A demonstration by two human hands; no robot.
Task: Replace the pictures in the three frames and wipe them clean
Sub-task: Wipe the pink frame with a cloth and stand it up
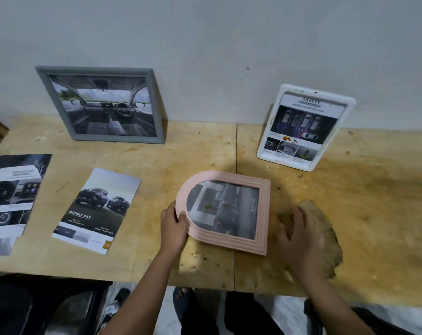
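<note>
Gripping arched end of pink frame point(264, 213) with my left hand point(173, 228); right hand point(301, 240), fingers spread flat, rests on brown cloth point(330, 240) just right of frame.

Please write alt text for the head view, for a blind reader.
A person's left hand holds the curved end of a pink arched frame lying on a wooden table; the right hand rests on a brown cloth beside it. A grey frame and a white frame stand against the wall.
</note>
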